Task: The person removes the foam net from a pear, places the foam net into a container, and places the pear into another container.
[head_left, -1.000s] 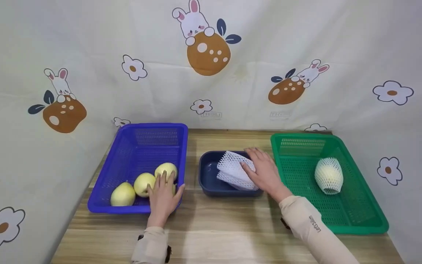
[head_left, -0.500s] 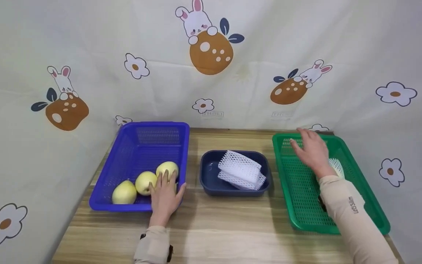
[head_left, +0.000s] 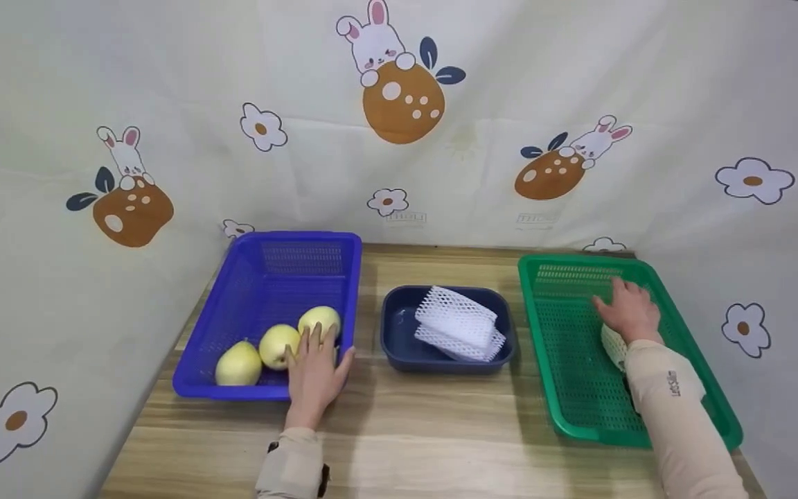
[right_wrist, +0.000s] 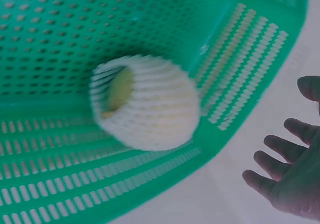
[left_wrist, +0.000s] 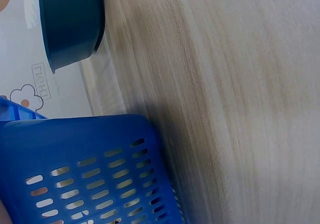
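My left hand [head_left: 315, 374] reaches over the front rim of the blue basket [head_left: 194, 333], its loosely extended fingers spread over the pears at the right front. In that basket I see a left pear [head_left: 238, 364], a middle pear [head_left: 278, 347] and a back pear [head_left: 320, 320]. My right hand [head_left: 631, 310] is above the green basket [head_left: 544, 374], partly covering a pear in a white foam net [head_left: 611, 346]. In the right wrist view the right hand's fingers are spread, apart from the netted pear [right_wrist: 160, 103], whose bare yellow-green end shows through the net opening.
Between the baskets stands a dark blue tub [head_left: 399, 357] with white foam nets [head_left: 456, 322] lying in it. All of these stand on a wooden table [head_left: 433, 436], with a printed cloth [head_left: 461, 173] hanging behind and at the sides.
My right hand has left the foam nets in the tub, moved right over the green basket, then lowered toward the netted pear. The left hand stays over the pears.
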### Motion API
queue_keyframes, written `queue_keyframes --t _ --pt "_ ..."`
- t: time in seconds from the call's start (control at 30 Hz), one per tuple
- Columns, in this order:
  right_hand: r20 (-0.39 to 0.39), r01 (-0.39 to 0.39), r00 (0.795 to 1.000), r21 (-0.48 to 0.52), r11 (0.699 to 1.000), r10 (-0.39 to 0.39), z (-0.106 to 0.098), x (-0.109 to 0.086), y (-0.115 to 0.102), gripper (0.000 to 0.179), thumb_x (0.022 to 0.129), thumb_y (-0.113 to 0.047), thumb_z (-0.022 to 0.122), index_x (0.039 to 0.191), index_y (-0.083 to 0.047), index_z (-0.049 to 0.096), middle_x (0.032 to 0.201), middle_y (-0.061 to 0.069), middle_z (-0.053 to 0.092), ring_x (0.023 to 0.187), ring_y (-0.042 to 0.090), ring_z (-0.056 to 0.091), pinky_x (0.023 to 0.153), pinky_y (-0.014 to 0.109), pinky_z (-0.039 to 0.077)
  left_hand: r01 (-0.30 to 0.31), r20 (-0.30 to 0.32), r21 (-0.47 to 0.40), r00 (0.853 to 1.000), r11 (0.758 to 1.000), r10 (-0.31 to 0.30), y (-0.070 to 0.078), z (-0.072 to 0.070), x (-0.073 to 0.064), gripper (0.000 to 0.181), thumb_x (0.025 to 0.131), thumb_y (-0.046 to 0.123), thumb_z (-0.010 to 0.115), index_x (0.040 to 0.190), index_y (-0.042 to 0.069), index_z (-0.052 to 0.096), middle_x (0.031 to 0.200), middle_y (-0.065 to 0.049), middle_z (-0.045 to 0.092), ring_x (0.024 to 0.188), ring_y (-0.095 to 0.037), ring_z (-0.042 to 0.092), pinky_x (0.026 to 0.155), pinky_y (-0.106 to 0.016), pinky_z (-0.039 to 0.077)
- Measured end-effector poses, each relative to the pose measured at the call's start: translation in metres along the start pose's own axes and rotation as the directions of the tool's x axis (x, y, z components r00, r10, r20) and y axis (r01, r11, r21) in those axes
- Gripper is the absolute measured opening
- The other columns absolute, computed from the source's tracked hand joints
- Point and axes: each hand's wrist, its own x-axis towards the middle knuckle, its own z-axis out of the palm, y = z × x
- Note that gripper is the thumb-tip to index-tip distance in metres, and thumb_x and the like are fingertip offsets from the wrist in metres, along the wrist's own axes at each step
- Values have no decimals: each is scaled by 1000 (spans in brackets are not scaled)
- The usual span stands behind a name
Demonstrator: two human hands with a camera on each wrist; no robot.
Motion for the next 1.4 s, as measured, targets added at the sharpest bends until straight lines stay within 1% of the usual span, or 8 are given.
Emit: queue_keyframes --t 0.2,0.43,0.7,0.87,1.07,1.13,1.27,1.4 --pt "109 -74 992 31 997 71 7 -2 16 71 90 -33 46 133 14 14 127 40 16 113 56 16 85 65 23 5 19 8 1000 1000 -5 0 -1 0 55 85 44 49 128 8 46 130 -19 39 124 -36 25 94 -61 13" --pt "172 -109 980 48 993 100 16 -3 21 78 88 -37 48 133 15 12 129 41 13 113 58 13 86 66 20 11 9 5 1000 1000 -11 0 -1 0 54 84 43 51 126 8 48 129 -20 40 123 -36 26 94 -61 13" --pt "229 -161 962 51 986 145 21 -4 21 81 87 -36 50 133 14 8 130 41 9 113 59 13 85 66 23 21 27 17 999 1000 -21 0 -2 0 55 85 45 48 127 9 47 131 -18 39 124 -35 25 95 -60 12" --pt "232 -174 959 41 984 160 25 -8 24 81 86 -33 52 132 17 7 128 43 11 113 58 12 86 66 22 21 28 27 999 999 -22 1 -1 0 56 85 46 48 127 9 47 130 -18 39 124 -35 26 95 -59 13" --pt "200 -191 961 -30 981 193 31 -13 30 80 80 -34 61 124 21 22 117 44 25 107 58 21 82 64 28 22 33 24 999 999 -23 1 -2 0 55 85 45 49 127 9 48 130 -18 39 124 -35 26 95 -59 13" --pt "204 -196 960 -8 981 194 33 -14 32 79 78 -31 63 124 20 23 116 44 22 105 59 22 80 65 29 21 31 27 999 999 -22 1 -2 0 55 85 45 49 126 9 48 131 -18 39 124 -35 26 95 -59 13" --pt "229 -212 956 98 972 186 33 -13 34 79 78 -23 64 128 17 17 119 45 10 103 64 19 77 66 30 17 19 21 1000 1000 -17 1 -1 0 54 85 44 50 125 9 49 130 -18 40 123 -35 27 95 -59 13" --pt "243 -223 951 121 967 189 34 -12 36 81 77 -22 64 128 16 14 118 46 12 104 63 19 78 65 30 11 9 3 1000 1000 -11 0 0 -1 54 85 45 49 125 7 49 129 -19 40 123 -35 27 95 -60 13"
